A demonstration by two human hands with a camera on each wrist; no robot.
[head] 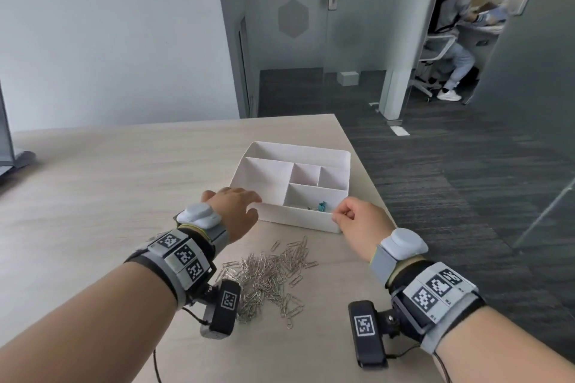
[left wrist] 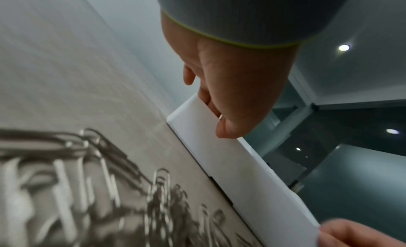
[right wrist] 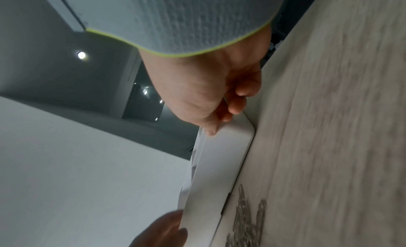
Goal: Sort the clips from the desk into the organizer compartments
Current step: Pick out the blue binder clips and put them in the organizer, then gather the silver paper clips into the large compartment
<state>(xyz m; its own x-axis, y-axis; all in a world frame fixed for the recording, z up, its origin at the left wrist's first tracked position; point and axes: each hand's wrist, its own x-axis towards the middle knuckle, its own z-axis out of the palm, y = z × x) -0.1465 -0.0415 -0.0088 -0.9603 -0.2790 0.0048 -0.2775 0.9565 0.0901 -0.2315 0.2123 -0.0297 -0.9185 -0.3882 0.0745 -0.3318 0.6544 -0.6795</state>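
Observation:
The white organizer [head: 295,222] sits near the desk's right edge, with several compartments. A blue binder clip [head: 322,206] lies in its near-right compartment. A pile of silver paper clips [head: 267,277] is spread on the desk just in front of it. My left hand [head: 249,200] grips the near-left corner. In the left wrist view its thumb [left wrist: 226,129] presses the organizer's outer wall [left wrist: 219,155] and its fingers reach over the rim. My right hand [head: 339,216] pinches the near-right corner with curled fingers [right wrist: 235,108] against the organizer's wall [right wrist: 219,164].
The desk's right edge [head: 367,171] runs close beside the organizer, with dark carpet beyond it. A monitor foot [head: 21,160] stands at the far left of the desk. A person [head: 454,25] sits in a far room. Bare wood lies left of the clip pile.

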